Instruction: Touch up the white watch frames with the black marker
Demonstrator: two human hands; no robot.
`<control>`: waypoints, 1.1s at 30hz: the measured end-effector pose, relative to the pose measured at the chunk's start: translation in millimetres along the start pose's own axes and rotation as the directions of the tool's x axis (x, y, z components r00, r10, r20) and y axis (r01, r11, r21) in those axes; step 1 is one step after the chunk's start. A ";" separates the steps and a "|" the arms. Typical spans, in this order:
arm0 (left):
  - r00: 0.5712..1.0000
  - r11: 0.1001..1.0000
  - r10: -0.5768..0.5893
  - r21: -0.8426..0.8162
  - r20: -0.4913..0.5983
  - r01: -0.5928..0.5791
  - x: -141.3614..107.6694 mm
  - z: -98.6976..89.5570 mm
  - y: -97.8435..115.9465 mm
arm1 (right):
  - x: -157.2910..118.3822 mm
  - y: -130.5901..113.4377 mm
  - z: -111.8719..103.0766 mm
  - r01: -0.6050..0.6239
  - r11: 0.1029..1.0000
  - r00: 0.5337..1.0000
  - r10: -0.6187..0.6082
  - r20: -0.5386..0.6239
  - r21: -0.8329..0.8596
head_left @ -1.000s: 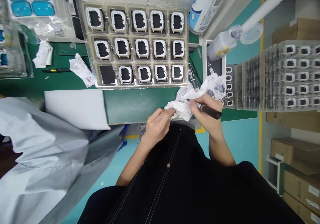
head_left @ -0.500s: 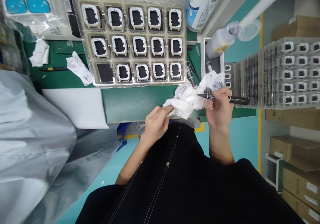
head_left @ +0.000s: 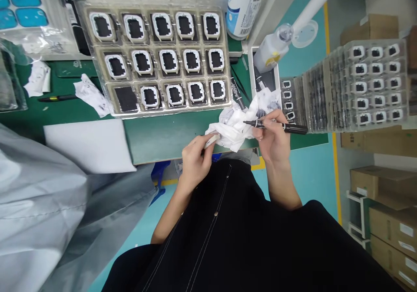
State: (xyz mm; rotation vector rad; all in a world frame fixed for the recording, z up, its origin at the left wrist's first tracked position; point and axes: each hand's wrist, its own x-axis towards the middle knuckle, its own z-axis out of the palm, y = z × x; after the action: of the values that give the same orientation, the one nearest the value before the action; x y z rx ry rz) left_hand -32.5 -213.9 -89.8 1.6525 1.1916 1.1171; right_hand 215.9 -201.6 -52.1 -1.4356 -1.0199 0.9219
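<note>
My left hand (head_left: 197,157) is closed on a small white frame (head_left: 212,140), seen edge-on between thumb and fingers near the table's front edge. In my right hand (head_left: 274,136) a black marker (head_left: 295,128) is gripped, its dark tip pointing left over a crumpled white cloth (head_left: 233,127) stained with ink. The cloth lies between both hands on the green table (head_left: 159,138). Beyond it stands a clear plastic tray (head_left: 156,110) bearing rows of white watch-case-like frames (head_left: 168,60). One pocket (head_left: 126,99) at its near left corner holds only a black pad.
A second marker (head_left: 239,94) lies behind the cloth. Bottles (head_left: 269,53) stand at the back right, and stacked trays (head_left: 325,90) of frames rise at the right. White paper (head_left: 87,146) lies at left, beside a person in a grey garment (head_left: 39,205).
My left hand has drawn slightly left and away from the cloth, so the white frame shows more clearly. The marker stays in my right hand. The whole view has shifted a little.
</note>
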 end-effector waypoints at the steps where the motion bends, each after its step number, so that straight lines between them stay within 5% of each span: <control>1: 0.995 0.986 -0.098 -0.132 0.020 0.100 3.5 0.3 4.1 | -2.4 -1.4 2.0 0.005 1.000 1.000 -0.005 -0.006 0.002; 4: 0.939 0.791 -0.308 -0.508 0.152 0.341 16.4 5.0 13.7 | -11.9 -2.1 10.5 0.042 0.999 0.999 -0.042 -0.033 0.009; 8: 0.898 0.608 -0.398 -0.678 0.189 0.413 29.7 14.9 17.5 | -22.7 5.9 21.9 0.073 0.997 0.996 -0.073 -0.048 0.005; 19: 0.852 0.493 -0.414 -0.708 0.320 0.506 35.3 9.2 9.0 | -27.0 10.1 33.5 0.164 0.976 0.984 -0.173 -0.050 -0.145; 33: 0.860 0.525 -0.426 -0.697 0.282 0.489 32.9 4.8 7.1 | -34.2 27.7 30.6 0.264 0.958 0.959 -0.273 -0.075 -0.114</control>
State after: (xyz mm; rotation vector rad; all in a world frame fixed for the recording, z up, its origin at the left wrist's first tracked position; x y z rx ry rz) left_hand -20.6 -184.4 -78.0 0.6542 0.8420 0.9818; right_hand 178.6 -224.9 -82.8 -1.3684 -1.1753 0.6098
